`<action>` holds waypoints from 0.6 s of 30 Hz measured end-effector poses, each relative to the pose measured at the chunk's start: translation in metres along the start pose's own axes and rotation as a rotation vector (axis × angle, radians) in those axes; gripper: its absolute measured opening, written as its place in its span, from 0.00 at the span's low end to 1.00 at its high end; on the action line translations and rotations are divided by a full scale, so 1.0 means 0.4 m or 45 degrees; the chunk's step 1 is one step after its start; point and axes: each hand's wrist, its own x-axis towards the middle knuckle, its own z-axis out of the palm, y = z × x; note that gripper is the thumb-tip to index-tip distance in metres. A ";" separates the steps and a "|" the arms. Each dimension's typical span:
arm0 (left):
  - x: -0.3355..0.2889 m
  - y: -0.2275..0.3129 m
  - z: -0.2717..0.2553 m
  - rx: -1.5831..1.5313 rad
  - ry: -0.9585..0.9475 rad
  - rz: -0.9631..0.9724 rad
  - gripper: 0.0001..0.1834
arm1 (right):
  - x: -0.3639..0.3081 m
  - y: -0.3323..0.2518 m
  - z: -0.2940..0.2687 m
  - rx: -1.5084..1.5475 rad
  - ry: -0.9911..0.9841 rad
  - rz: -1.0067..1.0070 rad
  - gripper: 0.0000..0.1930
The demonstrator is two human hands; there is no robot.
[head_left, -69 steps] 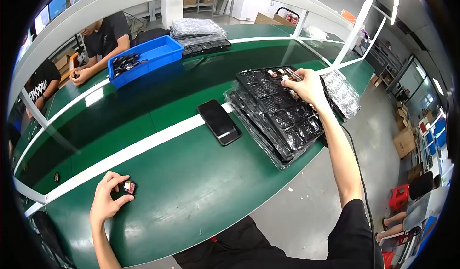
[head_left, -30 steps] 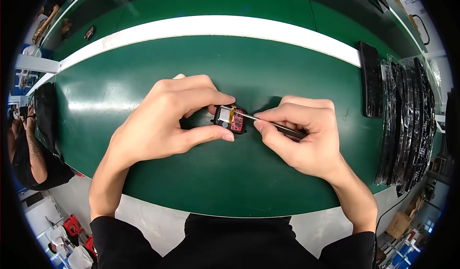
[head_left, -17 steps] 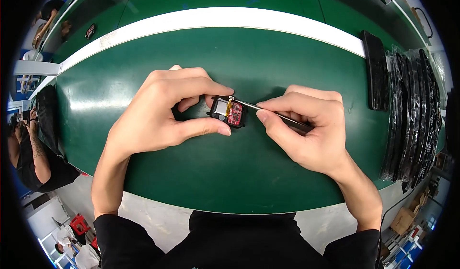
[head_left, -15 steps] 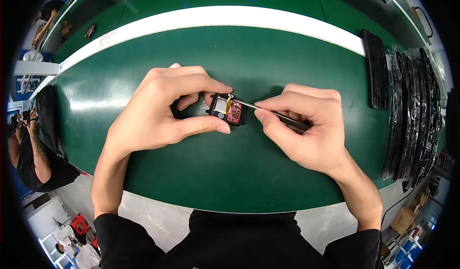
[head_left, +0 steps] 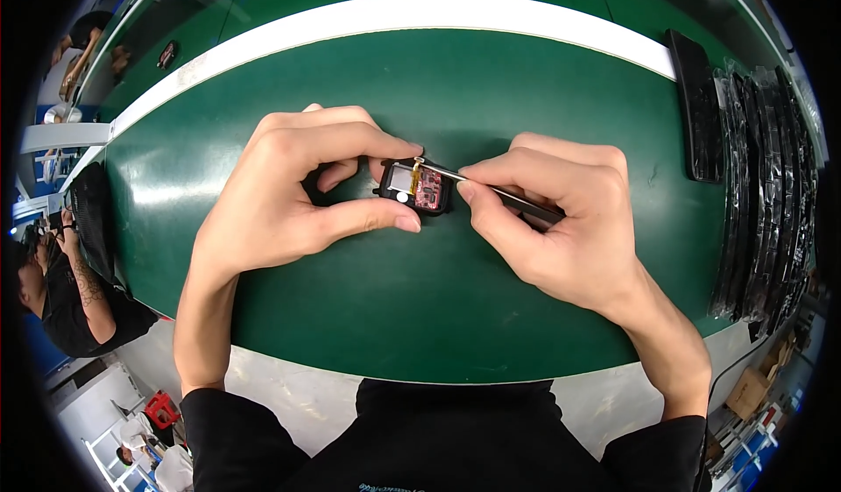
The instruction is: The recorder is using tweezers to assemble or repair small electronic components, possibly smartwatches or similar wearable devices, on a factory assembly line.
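Between the thumb and fingers of my left hand (head_left: 298, 185) is a small black watch-like case (head_left: 444, 196), its inside facing up. It holds a red circuit board (head_left: 428, 192), a silver-grey rectangular part and a round pale disc (head_left: 403, 197). A yellow flex cable (head_left: 415, 182) runs up beside the board to a small light end piece at the case's top edge. My right hand (head_left: 569, 216) pinches dark tweezers (head_left: 526, 205) whose silver tip meets that end piece. Whether the tip grips it or only touches it, I cannot tell.
The green table (head_left: 420, 317) has a white raised bar (head_left: 420, 10) along its far side. On the right a black tray (head_left: 696, 106) lies beside a stack of plastic-wrapped black trays (head_left: 762, 203). A person in black (head_left: 83, 290) sits at the left, near a black mesh bag (head_left: 92, 220).
The view has shifted a little, so the table's edges sit differently. Both hands keep their hold, and the tweezer tip stays at the flex cable's end.
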 end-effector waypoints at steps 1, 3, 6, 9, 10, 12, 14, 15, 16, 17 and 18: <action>0.000 0.001 0.001 -0.001 -0.004 0.000 0.32 | 0.000 0.000 0.001 0.001 0.001 0.004 0.05; -0.001 0.004 0.002 -0.018 0.016 0.006 0.32 | 0.000 -0.001 0.001 0.002 -0.011 0.005 0.05; 0.002 -0.003 0.002 -0.012 0.007 0.019 0.32 | 0.001 -0.001 -0.003 -0.011 -0.006 0.002 0.05; 0.002 0.002 0.001 -0.003 -0.006 0.015 0.32 | 0.000 -0.015 -0.006 -0.016 -0.015 0.068 0.02; 0.000 0.001 0.003 -0.004 -0.008 0.015 0.32 | 0.000 -0.017 -0.006 -0.015 -0.015 0.070 0.02; -0.001 0.000 0.009 -0.024 0.038 0.016 0.32 | 0.003 -0.018 -0.005 -0.009 -0.010 0.053 0.02; 0.003 0.011 0.009 -0.012 0.046 0.012 0.32 | 0.004 -0.018 -0.004 -0.019 -0.003 0.043 0.02; 0.003 0.015 0.009 0.002 0.056 0.003 0.31 | 0.003 -0.018 -0.003 -0.026 0.001 0.029 0.02; 0.002 0.016 0.010 0.001 0.054 0.000 0.31 | 0.003 -0.018 0.000 -0.023 0.000 0.031 0.02; 0.000 0.016 0.012 0.001 0.065 -0.020 0.31 | 0.002 -0.018 0.005 -0.006 0.015 0.034 0.02; 0.000 0.014 0.014 0.000 0.074 -0.037 0.31 | 0.001 -0.018 0.008 0.008 0.031 0.038 0.02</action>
